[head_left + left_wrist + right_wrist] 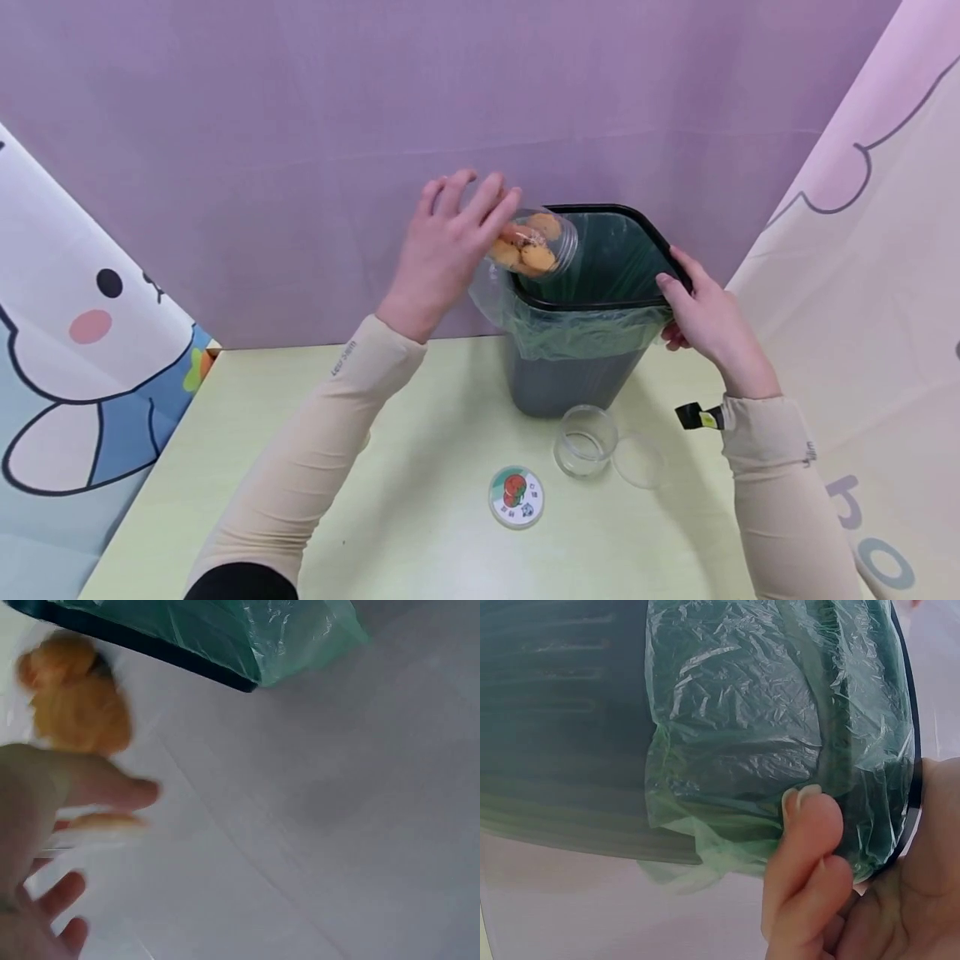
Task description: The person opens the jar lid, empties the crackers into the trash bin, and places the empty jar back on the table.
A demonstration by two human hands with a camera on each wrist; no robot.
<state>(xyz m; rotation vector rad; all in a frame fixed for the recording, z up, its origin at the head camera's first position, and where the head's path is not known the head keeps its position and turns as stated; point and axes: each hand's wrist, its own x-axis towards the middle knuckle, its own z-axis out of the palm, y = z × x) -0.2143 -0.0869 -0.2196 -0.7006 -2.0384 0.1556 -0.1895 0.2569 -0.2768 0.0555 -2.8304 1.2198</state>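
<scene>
My left hand (450, 242) grips a clear plastic jar (567, 242) tilted on its side, its mouth end over the left rim of a grey trash can (570, 383). Inside the jar lie several round golden cookies (537, 256), which look blurred in the left wrist view. A green plastic bag (592, 333) lines the can and folds down over its outside. On the can's right side, my right hand (705, 312) holds the black rim, thumb on top. Its fingers (810, 832) curl beneath against the bag in the right wrist view.
In front of the can stands a clear open container (586, 442). A transparent ring-like lid (640, 461) lies beside it. Nearer on the pale table (420, 517) is a round lid with a tomato picture (516, 497). A purple cloth (300, 167) hangs behind.
</scene>
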